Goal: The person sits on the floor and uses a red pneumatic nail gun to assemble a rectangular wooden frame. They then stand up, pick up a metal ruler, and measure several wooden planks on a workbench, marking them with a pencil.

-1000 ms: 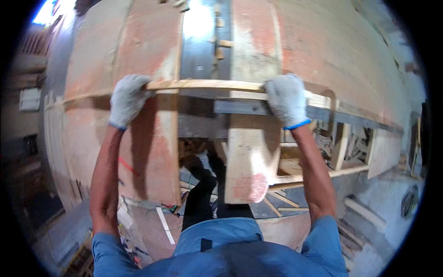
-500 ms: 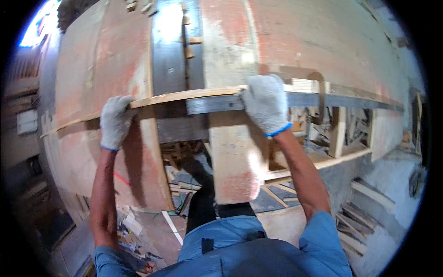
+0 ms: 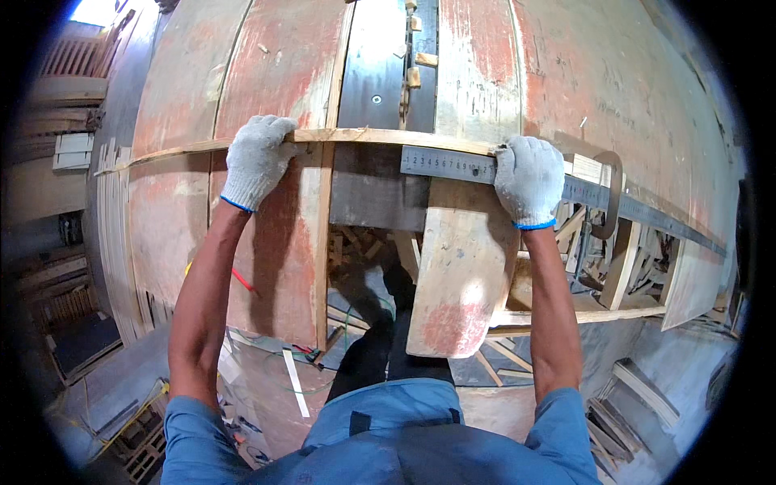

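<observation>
A long, thin wooden strip lies crosswise over the workbench, gripped in both gloved hands. My left hand, in a white knit glove with a blue cuff, is closed around the strip left of the dark metal plate. My right hand, gloved alike, closes on its right part; the fingers hide how the strip ends there. Just on the near side of the strip runs a metal ruler with a printed scale, passing under or behind my right hand. A brown C-shaped clamp sits over the ruler beside a pale wood block.
Worn red-and-tan boards form the bench top around a dark metal plate with a slot and small wood offcuts. A board projects toward me. Scrap wood lies below; stacked timber stands at right.
The view has shifted, so bench, ruler and clamp appear farther right. Both hands keep their grip on the strip, with little visible movement relative to the bench.
</observation>
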Demonstrator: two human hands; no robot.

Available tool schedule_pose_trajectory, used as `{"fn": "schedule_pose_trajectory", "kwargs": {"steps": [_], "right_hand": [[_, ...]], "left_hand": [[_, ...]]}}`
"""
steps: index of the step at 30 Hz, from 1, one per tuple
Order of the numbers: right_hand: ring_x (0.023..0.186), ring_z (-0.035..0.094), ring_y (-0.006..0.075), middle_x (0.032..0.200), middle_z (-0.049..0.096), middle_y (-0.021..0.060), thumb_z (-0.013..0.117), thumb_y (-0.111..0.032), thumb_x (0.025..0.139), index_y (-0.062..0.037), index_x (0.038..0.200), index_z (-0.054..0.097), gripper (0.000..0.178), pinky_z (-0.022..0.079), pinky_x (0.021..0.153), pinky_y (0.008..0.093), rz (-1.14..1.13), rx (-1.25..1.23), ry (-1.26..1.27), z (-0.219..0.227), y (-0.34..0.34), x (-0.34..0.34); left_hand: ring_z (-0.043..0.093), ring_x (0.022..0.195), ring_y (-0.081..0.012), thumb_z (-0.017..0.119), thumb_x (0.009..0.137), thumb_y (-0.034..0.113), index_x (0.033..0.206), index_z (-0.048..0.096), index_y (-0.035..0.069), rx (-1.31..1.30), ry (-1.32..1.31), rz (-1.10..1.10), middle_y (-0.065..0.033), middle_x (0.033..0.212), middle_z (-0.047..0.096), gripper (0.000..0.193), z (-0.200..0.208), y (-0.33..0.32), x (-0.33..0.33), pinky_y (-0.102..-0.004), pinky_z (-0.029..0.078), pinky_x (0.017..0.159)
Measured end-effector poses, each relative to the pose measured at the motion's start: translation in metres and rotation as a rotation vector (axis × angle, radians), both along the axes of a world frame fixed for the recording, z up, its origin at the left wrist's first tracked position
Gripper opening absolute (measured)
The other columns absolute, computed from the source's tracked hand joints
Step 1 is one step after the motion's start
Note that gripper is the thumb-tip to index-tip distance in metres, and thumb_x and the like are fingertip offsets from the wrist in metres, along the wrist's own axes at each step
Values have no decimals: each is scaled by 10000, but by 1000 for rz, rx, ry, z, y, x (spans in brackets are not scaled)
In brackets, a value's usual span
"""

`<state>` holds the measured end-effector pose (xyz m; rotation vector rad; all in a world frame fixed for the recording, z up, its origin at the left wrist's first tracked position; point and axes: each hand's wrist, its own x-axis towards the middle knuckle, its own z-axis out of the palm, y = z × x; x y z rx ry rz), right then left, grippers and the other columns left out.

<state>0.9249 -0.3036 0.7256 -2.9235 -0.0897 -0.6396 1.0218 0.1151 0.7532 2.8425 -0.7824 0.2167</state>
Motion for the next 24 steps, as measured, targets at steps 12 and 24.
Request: {"fn": "schedule_pose_trajectory", "kwargs": {"steps": [12, 24], "right_hand": [[806, 695, 355, 804, 713, 156, 597, -318, 934, -102, 812, 727, 280, 525, 790, 491, -58, -49, 45, 4, -10, 67], [846, 715, 405, 896, 738, 219, 509, -438, 979, -57, 849, 769, 479, 541, 840, 514, -138, -31, 248, 8, -19, 116]], "left_hand": [[670, 998, -326, 788, 801, 114, 1111, 710, 106, 32, 1, -28, -94, 1030, 714, 320, -11, -11, 71, -427, 548, 882], [661, 989, -324, 795, 809, 148, 1068, 704, 123, 33, 32, -63, -96, 1008, 689, 275, -7, 2, 46, -426, 544, 889]]}}
